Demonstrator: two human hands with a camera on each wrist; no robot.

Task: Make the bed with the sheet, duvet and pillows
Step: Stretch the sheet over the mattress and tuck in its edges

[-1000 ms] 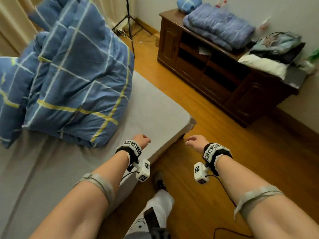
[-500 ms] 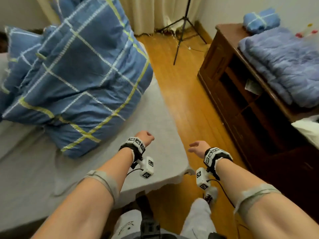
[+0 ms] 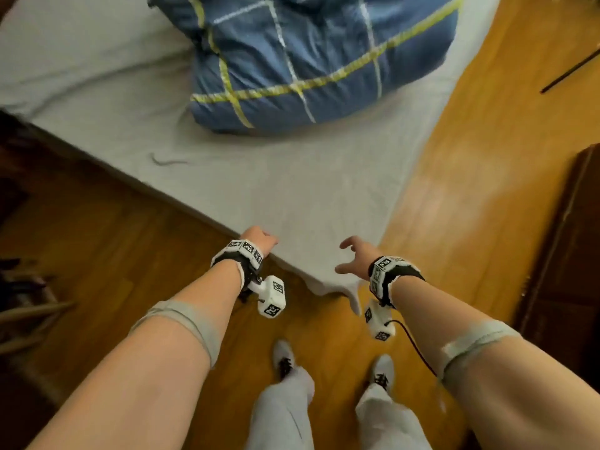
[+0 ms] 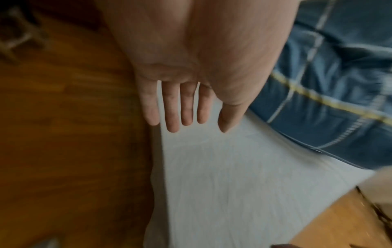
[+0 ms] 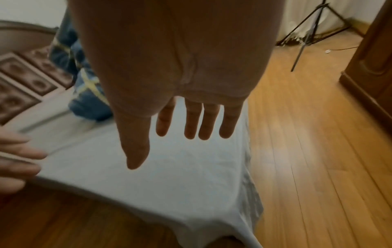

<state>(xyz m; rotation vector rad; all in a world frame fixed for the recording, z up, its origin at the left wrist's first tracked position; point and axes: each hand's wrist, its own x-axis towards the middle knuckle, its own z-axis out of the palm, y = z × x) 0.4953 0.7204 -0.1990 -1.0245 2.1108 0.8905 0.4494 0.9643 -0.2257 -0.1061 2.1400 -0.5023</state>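
Observation:
A grey sheet (image 3: 292,190) covers the mattress, and its corner (image 3: 337,287) hangs loose at the near end of the bed. A folded blue checked duvet (image 3: 324,60) lies bunched on the sheet further up the bed. My left hand (image 3: 261,240) hovers over the sheet's near edge with straight fingers (image 4: 172,109) and holds nothing. My right hand (image 3: 352,256) hangs above the corner of the sheet (image 5: 169,176), its fingers (image 5: 191,122) spread and empty. No pillow shows clearly.
Wooden floor (image 3: 470,190) runs along the right and near sides of the bed. A dark wooden cabinet (image 3: 571,271) stands at the right. A tripod (image 5: 307,33) stands on the floor beyond it. My feet (image 3: 284,362) are at the bed's corner. A carved headboard (image 5: 25,75) shows at the far end.
I have stepped round to the bed's corner and my view has swung down over it. Both hands have moved forward over the sheet's corner, and their fingers have straightened.

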